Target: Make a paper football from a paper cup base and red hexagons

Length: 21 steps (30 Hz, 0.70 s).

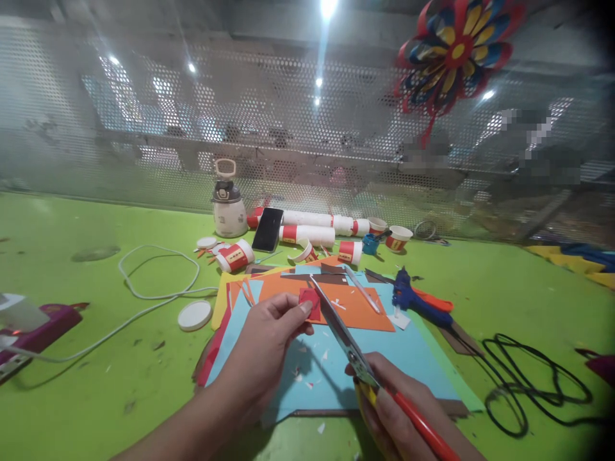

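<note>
Between the thumb and fingers of my left hand (269, 342) is a small piece of red paper (310, 302). My right hand (401, 400) is wrapped round the handles of a pair of scissors (348, 342), one handle red and one yellow. The scissor blades point up and away, close beside the paper's right edge; whether they touch it I cannot tell. Under both hands lies a stack of coloured paper, with a light blue sheet (398, 358) and an orange sheet (276, 291) on top. White and red scraps are scattered over the blue sheet.
A blue glue gun (418, 304) with a black cord lies at the right. Behind the paper are paper cups (236, 256), a phone (268, 229), a bottle (229, 214) and white tubes (307, 235). A round white lid (195, 315), a white cable and a purple power strip (45, 330) are left.
</note>
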Tool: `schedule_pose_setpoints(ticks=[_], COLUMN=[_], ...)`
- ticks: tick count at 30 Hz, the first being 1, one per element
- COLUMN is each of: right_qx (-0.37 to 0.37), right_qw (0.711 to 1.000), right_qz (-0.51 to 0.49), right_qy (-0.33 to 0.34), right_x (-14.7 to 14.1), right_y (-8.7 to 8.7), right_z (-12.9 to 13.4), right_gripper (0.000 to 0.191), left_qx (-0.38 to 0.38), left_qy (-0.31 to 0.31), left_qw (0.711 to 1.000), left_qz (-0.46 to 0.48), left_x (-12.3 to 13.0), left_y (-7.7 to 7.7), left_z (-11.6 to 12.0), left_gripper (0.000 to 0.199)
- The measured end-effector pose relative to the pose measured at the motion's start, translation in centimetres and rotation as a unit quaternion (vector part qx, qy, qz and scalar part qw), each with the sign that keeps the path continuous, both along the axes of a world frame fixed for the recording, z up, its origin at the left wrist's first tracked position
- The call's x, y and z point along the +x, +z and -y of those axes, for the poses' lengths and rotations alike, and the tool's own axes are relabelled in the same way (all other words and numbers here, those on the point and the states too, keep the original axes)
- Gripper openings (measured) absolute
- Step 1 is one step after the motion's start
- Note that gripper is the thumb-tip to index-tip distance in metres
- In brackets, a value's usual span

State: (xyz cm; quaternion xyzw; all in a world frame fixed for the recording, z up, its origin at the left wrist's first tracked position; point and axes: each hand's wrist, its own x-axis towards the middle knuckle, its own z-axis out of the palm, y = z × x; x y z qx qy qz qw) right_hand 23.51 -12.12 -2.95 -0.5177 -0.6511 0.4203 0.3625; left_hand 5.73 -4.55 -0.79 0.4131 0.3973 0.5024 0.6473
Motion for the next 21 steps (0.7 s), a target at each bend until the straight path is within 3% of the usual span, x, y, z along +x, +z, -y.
schedule_pose_setpoints(ticks=[5, 21], right_qx=[-0.048, 0.000], right_qw=[0.999, 1.000], right_qz=[-0.015, 0.020], right_qy=[0.015, 0.021], right_x=[-0.08, 0.15], right_y=[0.07, 0.00], right_z=[0.10, -0.16], right_gripper=[0.053, 0.054], left_qx=[0.002, 0.012], left_qy=[0.019, 0.040], left_qw=[0.998, 0.995], left_qz=[-0.061, -0.090], left_x=[-0.13, 0.07], left_y=[-0.11, 0.14], left_z=[-0.01, 0.31], left_gripper=[0.022, 0.025])
